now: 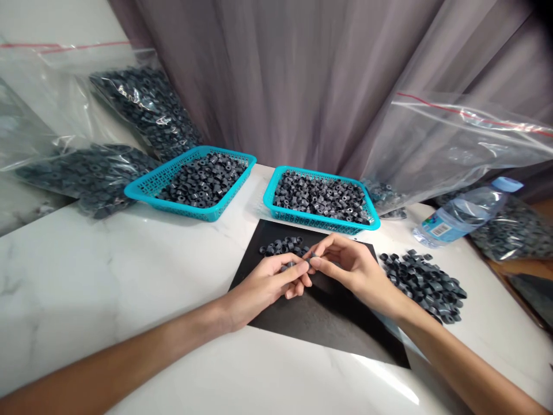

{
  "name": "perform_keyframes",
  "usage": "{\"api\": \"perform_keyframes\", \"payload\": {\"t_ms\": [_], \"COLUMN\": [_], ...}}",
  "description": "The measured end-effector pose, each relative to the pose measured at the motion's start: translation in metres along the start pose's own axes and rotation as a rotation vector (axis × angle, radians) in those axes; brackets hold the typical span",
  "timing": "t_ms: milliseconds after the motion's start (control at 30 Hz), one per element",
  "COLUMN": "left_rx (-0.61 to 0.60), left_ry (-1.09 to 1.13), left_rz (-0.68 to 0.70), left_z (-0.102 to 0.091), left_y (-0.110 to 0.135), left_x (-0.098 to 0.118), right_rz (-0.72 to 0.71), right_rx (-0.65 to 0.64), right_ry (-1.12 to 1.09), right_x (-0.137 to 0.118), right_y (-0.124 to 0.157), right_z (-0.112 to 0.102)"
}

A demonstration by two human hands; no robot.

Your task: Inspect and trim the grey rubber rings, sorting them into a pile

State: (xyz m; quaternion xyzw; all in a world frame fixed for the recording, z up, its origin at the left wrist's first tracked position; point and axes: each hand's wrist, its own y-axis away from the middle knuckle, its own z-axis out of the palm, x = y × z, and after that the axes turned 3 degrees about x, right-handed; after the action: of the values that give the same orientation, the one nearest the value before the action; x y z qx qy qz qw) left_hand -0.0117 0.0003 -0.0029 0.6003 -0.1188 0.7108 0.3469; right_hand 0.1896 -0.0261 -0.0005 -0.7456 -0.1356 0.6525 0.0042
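Above a black mat point(319, 323) my two hands meet, fingertips almost touching. Thumb and fingers of my left hand point(274, 279) pinch a small dark grey plastic piece. My right hand point(348, 265) grips another small grey piece point(313, 255) against it; fingers hide much of both. Just behind the hands lies a small heap of grey cylindrical pieces point(283, 246) on the mat. Beside my right wrist, a larger pile of grey ring-like caps point(425, 285) rests on the white table.
Two turquoise baskets, left point(216, 213) and right point(319, 218), hold many grey pieces at the back. Clear zip bags of parts stand at left point(99, 173) and right point(453, 144). A water bottle point(466, 213) leans at the right. A grey curtain point(294, 86) hangs behind.
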Motion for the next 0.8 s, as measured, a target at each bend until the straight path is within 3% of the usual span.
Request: {"api": "perform_keyframes", "payload": {"t_ms": [300,467,667,800], "left_rx": [-0.033,-0.057,-0.086,-0.086], "left_ry": [-0.01,-0.011,0.11,0.237], "left_rz": [0.007,-0.017,-0.053,-0.078], "left_z": [-0.001,-0.002,-0.002,0.0], "left_y": [-0.002,-0.001,-0.002,-0.004], "left_x": [0.001,0.0,-0.003,-0.004], "right_rz": [0.091,0.086,0.111,0.093], "right_rx": [0.077,0.196,0.026,0.018], "right_ry": [-0.123,-0.146,-0.153,-0.168], "right_x": [-0.002,-0.005,-0.015,-0.013], "right_y": [-0.002,-0.004,-0.001,0.0], "right_z": [0.002,-0.003,-0.004,0.001]}}
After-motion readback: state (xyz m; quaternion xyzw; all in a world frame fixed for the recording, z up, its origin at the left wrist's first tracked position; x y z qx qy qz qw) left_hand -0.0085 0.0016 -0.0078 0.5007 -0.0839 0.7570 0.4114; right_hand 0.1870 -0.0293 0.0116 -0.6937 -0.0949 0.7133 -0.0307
